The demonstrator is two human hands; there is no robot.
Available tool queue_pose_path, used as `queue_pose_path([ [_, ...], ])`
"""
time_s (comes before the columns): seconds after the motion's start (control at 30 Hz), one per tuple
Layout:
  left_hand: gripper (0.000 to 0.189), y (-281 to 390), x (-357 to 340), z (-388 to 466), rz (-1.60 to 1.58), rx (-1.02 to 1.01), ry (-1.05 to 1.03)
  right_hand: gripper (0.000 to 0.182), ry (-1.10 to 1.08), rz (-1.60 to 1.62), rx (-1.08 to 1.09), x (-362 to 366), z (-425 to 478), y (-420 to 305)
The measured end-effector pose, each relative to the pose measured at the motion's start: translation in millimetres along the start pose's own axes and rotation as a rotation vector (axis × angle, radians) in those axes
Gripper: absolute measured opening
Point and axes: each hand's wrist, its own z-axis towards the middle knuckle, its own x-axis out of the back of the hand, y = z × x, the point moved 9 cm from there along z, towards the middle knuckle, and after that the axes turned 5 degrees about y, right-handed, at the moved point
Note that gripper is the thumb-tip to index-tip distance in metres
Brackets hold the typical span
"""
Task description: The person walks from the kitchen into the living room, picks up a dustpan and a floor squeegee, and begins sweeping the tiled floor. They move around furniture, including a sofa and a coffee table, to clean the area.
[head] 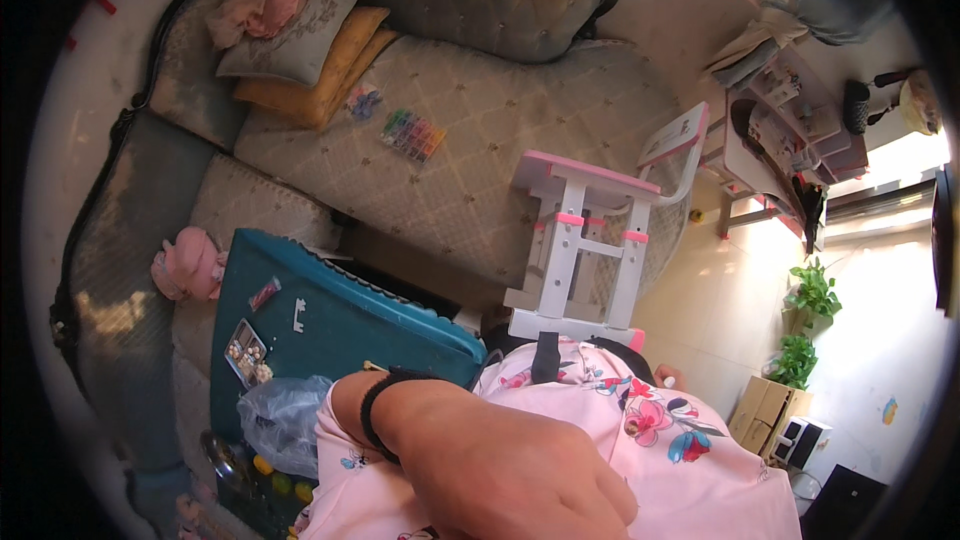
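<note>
Large in the foreground, my left hand (525, 465) crosses my chest with its back to the camera, a black band (379, 409) around the wrist. Its fingers are out of sight, and whatever they may hold is hidden. Only a small part of my right hand (667, 376) shows beyond my pink floral clothing (675, 450). A white chair with pink edges (592, 172) stands just before me. Beside my left arm, a clear plastic bag (285, 420) rests on a teal-covered table (337, 315). Near it lie a small tray of beads (246, 352) and a white notched piece (298, 315).
A tufted sofa (480, 105) curves around the table, bearing cushions (300, 37) and a multicoloured compartment box (414, 135). A metal bowl (225, 461) and several citrus fruits (281, 484) sit at lower left. At right are a cluttered desk (772, 157), potted plants (795, 360) and a wooden cabinet (765, 412).
</note>
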Motion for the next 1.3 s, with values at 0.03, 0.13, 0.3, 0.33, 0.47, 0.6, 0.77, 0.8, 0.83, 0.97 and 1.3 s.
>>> queue_pose_path([
  [0.03,0.029,-5.0,1.8,3.0,-0.020,-0.003,-0.026,0.020,0.001,0.001,-0.006,-0.3,4.2,0.7],
  [0.13,0.023,-23.2,4.4,7.9,0.134,0.128,-0.032,0.021,-0.027,-0.016,-0.020,-1.4,22.8,-0.7],
  [0.3,0.018,-79.4,102.1,-41.1,0.485,0.722,0.431,0.021,0.011,0.013,-0.033,15.6,50.4,19.7],
  [0.33,0.024,-85.3,130.8,-67.9,0.562,0.825,0.676,0.021,0.019,0.023,-0.021,17.8,56.7,22.2],
  [0.47,0.025,-94.5,207.7,-259.4,0.751,0.980,1.320,0.022,-0.007,-0.016,-0.077,22.7,81.4,24.0],
  [0.6,0.027,-110.6,182.0,-405.9,0.933,1.144,1.606,0.020,-0.048,-0.020,-0.101,28.4,101.2,33.8],
  [0.77,0.027,-109.8,164.4,-422.8,1.283,1.393,1.583,0.016,-0.049,-0.028,-0.038,37.8,126.0,66.1],
  [0.8,0.027,-108.2,171.3,-419.7,1.226,1.341,1.590,0.016,-0.058,0.015,-0.031,37.0,132.6,74.6],
  [0.83,0.027,-99.6,179.8,-420.7,1.323,1.322,1.564,0.015,-0.071,0.060,-0.018,34.8,140.1,81.0],
  [0.97,0.026,-84.4,206.5,-411.7,1.531,1.309,1.408,0.015,-0.113,0.039,0.051,31.8,155.4,87.6],
  [1.3,0.022,-58.9,273.3,-416.5,1.456,1.548,1.304,0.015,-0.101,-0.002,-0.049,18.0,153.5,40.9],
])
